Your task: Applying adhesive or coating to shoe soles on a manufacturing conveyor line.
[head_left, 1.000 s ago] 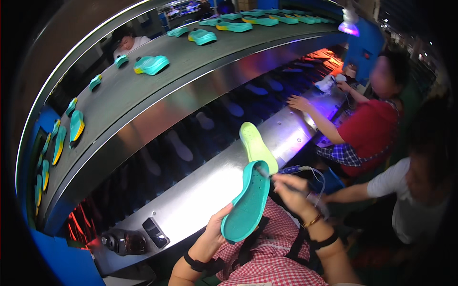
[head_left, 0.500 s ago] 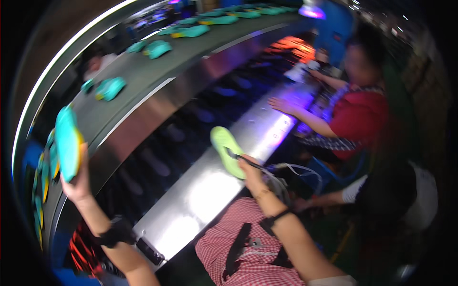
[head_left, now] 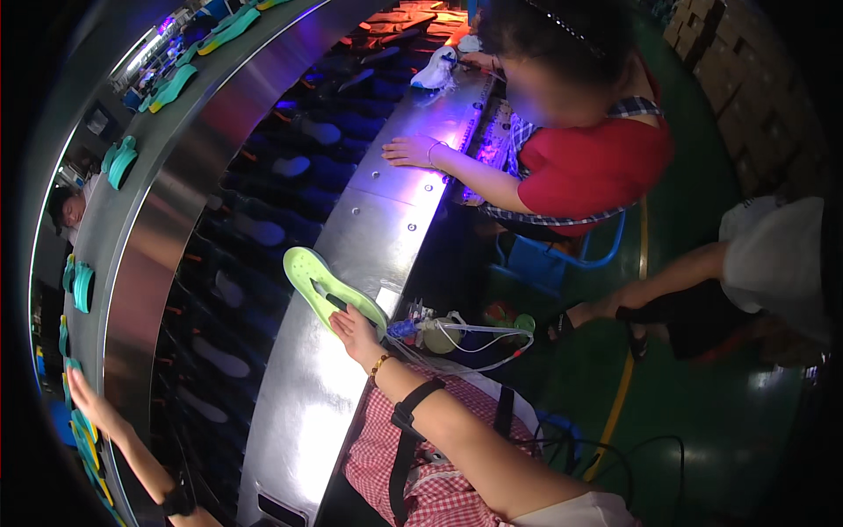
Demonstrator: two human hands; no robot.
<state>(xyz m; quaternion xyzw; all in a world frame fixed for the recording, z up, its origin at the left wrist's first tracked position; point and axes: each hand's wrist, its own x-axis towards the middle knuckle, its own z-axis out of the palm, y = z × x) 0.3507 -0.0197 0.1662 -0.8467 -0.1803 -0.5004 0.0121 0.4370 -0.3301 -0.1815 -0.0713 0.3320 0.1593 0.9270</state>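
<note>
On the metal bench lies a light green shoe sole (head_left: 303, 270) with small holes and a dark opening in its middle. My right hand (head_left: 356, 335) is over its near end, around a slim black tool (head_left: 335, 302) whose front end reaches into the opening; the tool's exact kind does not show. At far left, my left hand (head_left: 95, 407) is raised beside the conveyor belt, fingers stretched out, with nothing visible in it. Teal and yellow shoe soles (head_left: 85, 432) lie on the belt just behind that hand.
The metal bench (head_left: 290, 413) bears a dark phone (head_left: 282, 509) at its near end. Pale soles (head_left: 219, 356) fill a dark rack between bench and conveyor belt (head_left: 132, 224). White tubes (head_left: 474, 328) hang right of my right hand. A co-worker in red (head_left: 575, 189) sits farther along.
The teal sole with the yellow edge has left my left hand, which is lower now with fingers stretched out. The view has turned; my right hand stays at the green sole with the black tool.
</note>
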